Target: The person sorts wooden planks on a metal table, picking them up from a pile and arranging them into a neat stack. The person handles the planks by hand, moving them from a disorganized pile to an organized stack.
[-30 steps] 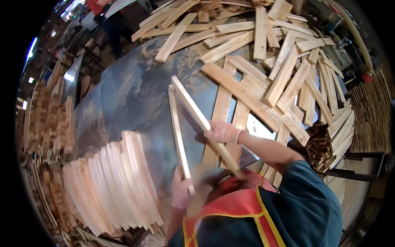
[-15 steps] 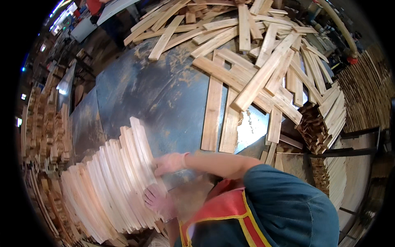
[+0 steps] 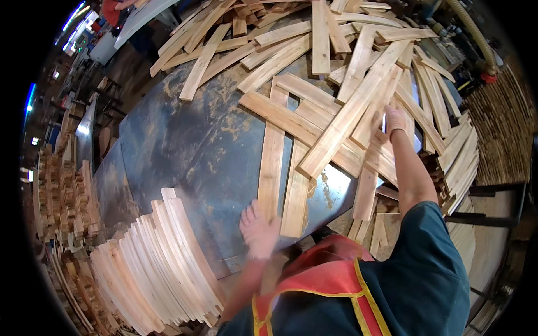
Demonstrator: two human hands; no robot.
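My left hand (image 3: 259, 231), in a pale glove and slightly blurred, is open with its fingers apart beside the near end of a long wooden board (image 3: 270, 162) lying on the dark metal table (image 3: 185, 134). Farther off to the right, my right hand (image 3: 395, 120) reaches among the loose boards. Its fingers look stretched out beside a slanting board (image 3: 376, 109); whether they touch it is not plain. At the near left, a tight row of pale boards (image 3: 168, 255) stands side by side, with neither hand on it.
A jumbled heap of boards (image 3: 286, 59) covers the table's far side. Stacked wood (image 3: 499, 129) rises at the right by a dark metal frame (image 3: 493, 220). More stacks (image 3: 64, 196) stand at the left. A person in red (image 3: 115, 11) works at the far left.
Both hands have left the row of pale boards. My right hand has swung far right to the loose boards, while my left has moved right and away from me, to the long board's end.
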